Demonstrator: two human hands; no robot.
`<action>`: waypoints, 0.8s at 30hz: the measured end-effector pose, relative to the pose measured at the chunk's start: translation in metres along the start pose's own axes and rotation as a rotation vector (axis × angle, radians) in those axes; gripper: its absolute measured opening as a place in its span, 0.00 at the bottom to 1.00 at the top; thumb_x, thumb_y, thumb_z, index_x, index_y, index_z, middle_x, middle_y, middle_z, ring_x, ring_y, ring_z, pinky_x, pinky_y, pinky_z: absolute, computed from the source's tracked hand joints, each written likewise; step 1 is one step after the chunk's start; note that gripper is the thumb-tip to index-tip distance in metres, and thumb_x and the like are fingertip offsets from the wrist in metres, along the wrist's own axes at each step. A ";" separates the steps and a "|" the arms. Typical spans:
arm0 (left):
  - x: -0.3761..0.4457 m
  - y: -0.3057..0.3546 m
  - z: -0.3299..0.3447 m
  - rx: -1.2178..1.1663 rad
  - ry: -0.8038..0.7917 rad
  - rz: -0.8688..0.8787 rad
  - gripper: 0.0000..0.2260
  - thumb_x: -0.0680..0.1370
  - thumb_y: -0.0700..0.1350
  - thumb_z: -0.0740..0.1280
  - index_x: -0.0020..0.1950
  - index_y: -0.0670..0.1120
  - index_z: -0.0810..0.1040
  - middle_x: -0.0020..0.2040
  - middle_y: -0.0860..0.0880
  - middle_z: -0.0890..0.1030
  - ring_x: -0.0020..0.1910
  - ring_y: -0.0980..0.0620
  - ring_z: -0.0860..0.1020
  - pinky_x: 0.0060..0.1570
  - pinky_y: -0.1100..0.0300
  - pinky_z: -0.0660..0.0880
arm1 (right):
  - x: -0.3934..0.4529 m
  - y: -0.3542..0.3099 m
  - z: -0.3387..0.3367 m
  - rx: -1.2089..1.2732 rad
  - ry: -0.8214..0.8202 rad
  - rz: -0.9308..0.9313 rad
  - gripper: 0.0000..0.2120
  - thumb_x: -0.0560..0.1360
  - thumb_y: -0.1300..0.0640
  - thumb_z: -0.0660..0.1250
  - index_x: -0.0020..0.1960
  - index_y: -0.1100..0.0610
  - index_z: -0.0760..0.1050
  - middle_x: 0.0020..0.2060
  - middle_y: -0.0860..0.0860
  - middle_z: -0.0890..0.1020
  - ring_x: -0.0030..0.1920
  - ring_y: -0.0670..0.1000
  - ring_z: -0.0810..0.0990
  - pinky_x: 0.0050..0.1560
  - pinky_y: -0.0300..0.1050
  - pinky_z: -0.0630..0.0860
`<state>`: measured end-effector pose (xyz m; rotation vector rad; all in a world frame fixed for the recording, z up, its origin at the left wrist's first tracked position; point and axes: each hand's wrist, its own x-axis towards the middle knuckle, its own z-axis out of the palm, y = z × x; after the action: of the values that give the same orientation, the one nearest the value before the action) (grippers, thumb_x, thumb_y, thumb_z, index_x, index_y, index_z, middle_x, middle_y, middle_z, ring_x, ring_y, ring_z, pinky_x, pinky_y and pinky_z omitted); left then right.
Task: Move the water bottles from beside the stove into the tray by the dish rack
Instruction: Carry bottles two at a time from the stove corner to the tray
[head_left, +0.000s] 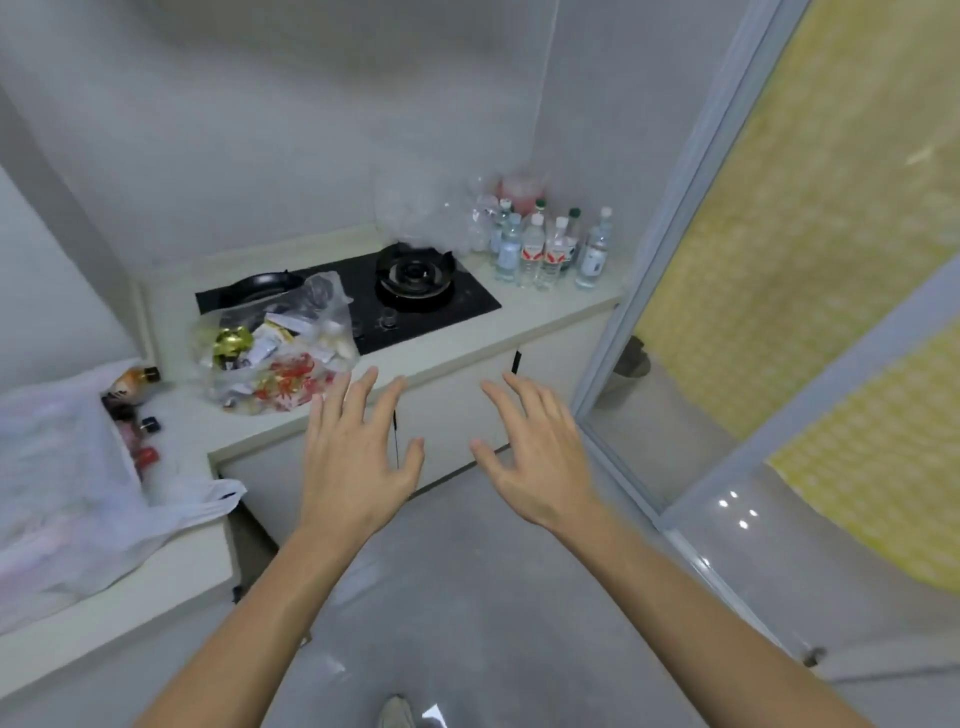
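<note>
Reaching forward over the floor, the left hand (358, 457) and right hand (540, 457) both have fingers spread and straight, holding nothing, apart from each other and short of the counter (467, 353). Far right on that counter, the water bottles (545, 249) stand upright in a cluster just right of the stove (415, 296). A clear bag of clutter (275, 353) lies at the stove's near left

open counter before bottles (540, 244), stove (363, 301) left
</note>
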<state>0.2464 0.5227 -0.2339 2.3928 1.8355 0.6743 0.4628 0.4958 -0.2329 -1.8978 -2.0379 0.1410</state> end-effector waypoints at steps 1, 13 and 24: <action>0.020 0.000 0.006 -0.002 -0.007 0.017 0.31 0.79 0.60 0.62 0.81 0.50 0.70 0.81 0.44 0.69 0.83 0.39 0.61 0.82 0.38 0.58 | 0.014 0.007 0.000 -0.004 0.003 0.022 0.32 0.82 0.40 0.63 0.83 0.50 0.63 0.82 0.53 0.65 0.81 0.56 0.63 0.81 0.58 0.59; 0.218 0.047 0.117 -0.035 -0.067 0.151 0.30 0.80 0.58 0.62 0.81 0.50 0.70 0.81 0.44 0.69 0.83 0.39 0.62 0.82 0.39 0.57 | 0.173 0.144 0.026 0.017 0.055 0.127 0.32 0.83 0.40 0.62 0.83 0.50 0.62 0.82 0.54 0.66 0.79 0.58 0.66 0.79 0.59 0.64; 0.391 0.123 0.223 -0.054 -0.133 0.114 0.31 0.79 0.54 0.72 0.81 0.49 0.70 0.79 0.43 0.71 0.80 0.39 0.66 0.79 0.40 0.65 | 0.327 0.303 0.028 0.082 -0.049 0.146 0.34 0.81 0.42 0.65 0.84 0.47 0.60 0.83 0.51 0.63 0.82 0.55 0.60 0.82 0.55 0.60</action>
<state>0.5180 0.8991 -0.2782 2.4569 1.6203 0.5500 0.7276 0.8511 -0.2909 -2.0091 -1.8928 0.3050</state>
